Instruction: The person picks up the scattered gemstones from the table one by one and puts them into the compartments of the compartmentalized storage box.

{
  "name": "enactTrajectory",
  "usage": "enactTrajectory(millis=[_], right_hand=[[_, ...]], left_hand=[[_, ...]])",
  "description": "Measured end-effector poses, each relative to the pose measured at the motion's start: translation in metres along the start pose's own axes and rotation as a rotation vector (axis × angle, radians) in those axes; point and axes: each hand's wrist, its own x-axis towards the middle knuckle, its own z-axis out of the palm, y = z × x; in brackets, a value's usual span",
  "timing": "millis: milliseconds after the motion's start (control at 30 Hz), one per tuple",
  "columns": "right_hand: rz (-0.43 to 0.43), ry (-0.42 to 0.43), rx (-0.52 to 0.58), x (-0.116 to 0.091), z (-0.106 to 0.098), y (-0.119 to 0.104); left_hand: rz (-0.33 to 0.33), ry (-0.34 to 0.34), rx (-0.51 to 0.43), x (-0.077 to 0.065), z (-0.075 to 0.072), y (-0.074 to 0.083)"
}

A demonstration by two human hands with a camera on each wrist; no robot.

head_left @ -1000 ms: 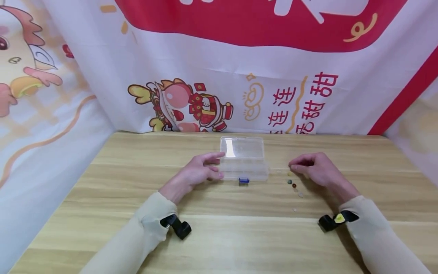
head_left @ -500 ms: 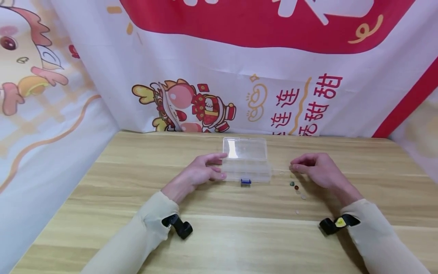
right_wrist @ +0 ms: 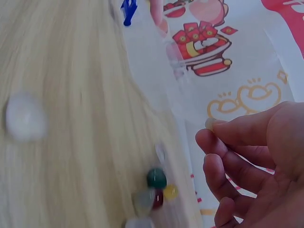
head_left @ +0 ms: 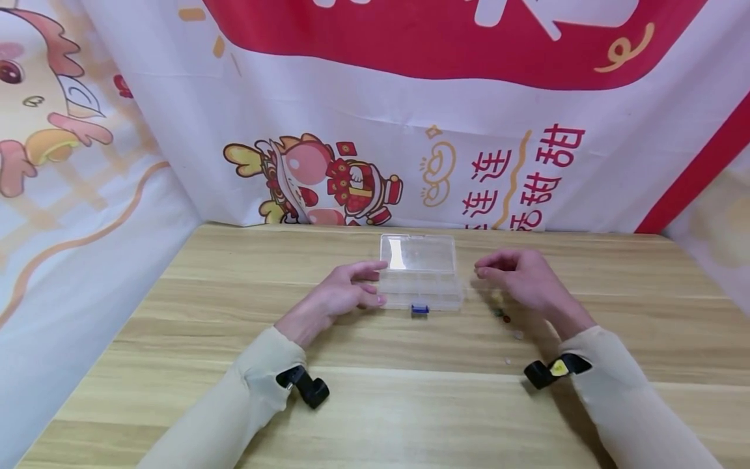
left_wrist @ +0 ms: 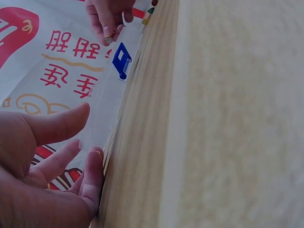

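Observation:
A clear plastic compartment box with a blue latch lies with its lid raised toward the wall. At its left end is my left hand, fingers spread and touching the side. To the right of the box, my right hand pinches a small pale polished stone between thumb and forefinger, above the table. Below that hand lie several loose stones: a green one, a dark red one, a yellow one and some whitish or clear ones. The contents of the box compartments cannot be made out.
The wooden table ends at a printed cloth wall behind the box. A white stone lies nearer to me, apart from the others. Black camera mounts sit on both wrists.
My right hand has lifted from the stones and moved left toward the box, with the pale stone between its fingertips. The left hand stays at the box's left end.

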Motion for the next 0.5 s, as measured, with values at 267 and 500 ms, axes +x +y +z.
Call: enactTrajectory(millis=[267, 500], right_hand=[[-0.047, -0.001, 0.047, 0.001, 0.011, -0.007], [-0.049, 0.000, 0.035, 0.004, 0.014, -0.006]], left_hand=[[0.004, 0.004, -0.008, 0.000, 0.001, 0.000], [0.012, 0.004, -0.019, 0.002, 0.001, -0.001]])
